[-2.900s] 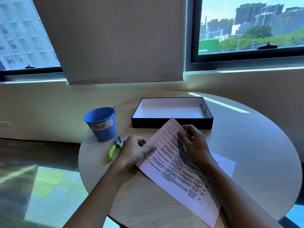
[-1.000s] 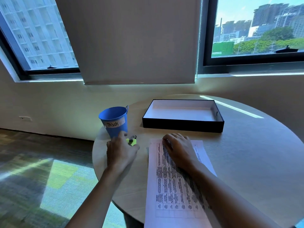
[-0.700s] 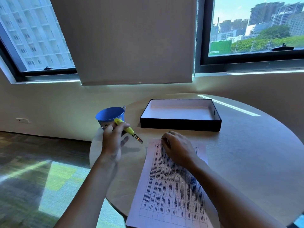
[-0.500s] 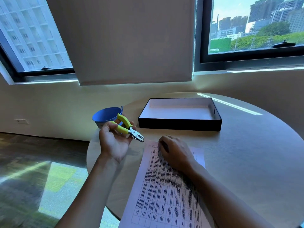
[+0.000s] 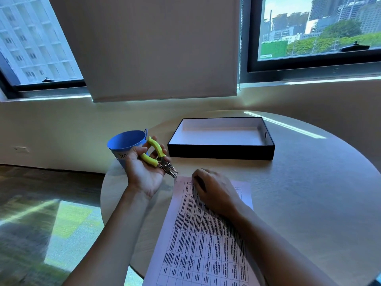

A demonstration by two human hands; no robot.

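The punch (image 5: 159, 160) is held off the worktop (image 5: 309, 203) in the left hand (image 5: 144, 172) — palm up, fingers curled round the yellow handles, metal nose pointed down at the sheet's top left corner. The sheet (image 5: 195, 244) is pinned flat near its top edge by the right hand (image 5: 214, 191), fingers relaxed. A blue bucket (image 5: 123, 140) is seen just behind the left hand — a black box (image 5: 220, 156) farther back.

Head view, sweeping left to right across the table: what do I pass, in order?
Blue bucket → hole punch, held by the left hand → right hand, resting on the printed sheet. The black box overlaps these sideways, so it is left out.
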